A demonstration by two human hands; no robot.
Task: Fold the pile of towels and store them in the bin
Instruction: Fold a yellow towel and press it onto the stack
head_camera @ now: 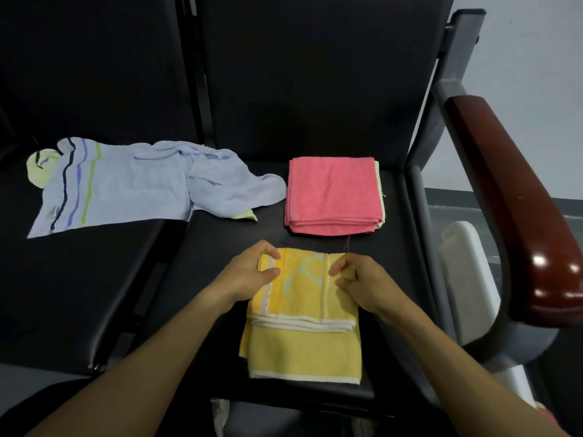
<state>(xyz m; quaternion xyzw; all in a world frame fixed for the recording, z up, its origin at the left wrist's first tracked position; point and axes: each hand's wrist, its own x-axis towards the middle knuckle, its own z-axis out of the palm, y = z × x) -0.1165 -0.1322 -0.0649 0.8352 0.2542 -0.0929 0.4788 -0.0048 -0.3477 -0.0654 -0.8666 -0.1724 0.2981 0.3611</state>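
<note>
On the black seat (220,234) in front of me lies the yellow towel (303,329), partly folded, and both my hands are on its far edge. My left hand (252,272) pinches the far left corner between thumb and curled fingers; my right hand (356,279) pinches the far right corner the same way, fingers bent round the cloth. The upper layer, with its orange stripes and white border, lies over the plain yellow layer nearer me, whose white-edged hem shows below it. I judge I am mid-fold on this towel — the top part is doubled over but the packet is not yet as small as the finished ones. Beyond my hands, well apart from the yellow towel, sits the pink towel (332,193), folded square, on top of a pale folded one whose edge peeks out at its right side. To the left, across two seats, the blue towel (126,184) lies rumpled and unfolded, with a pale green cloth (41,168) showing under its far left end and again at its near right edge. I see no bin for certain; a white thing (463,279) stands beyond the wooden armrest (511,200) on the right, but I cannot tell what it is. The next move, as I judge it, calls for both corners to travel together toward me, kept level — so the edges meet squarely and the layers do not slip.
</note>
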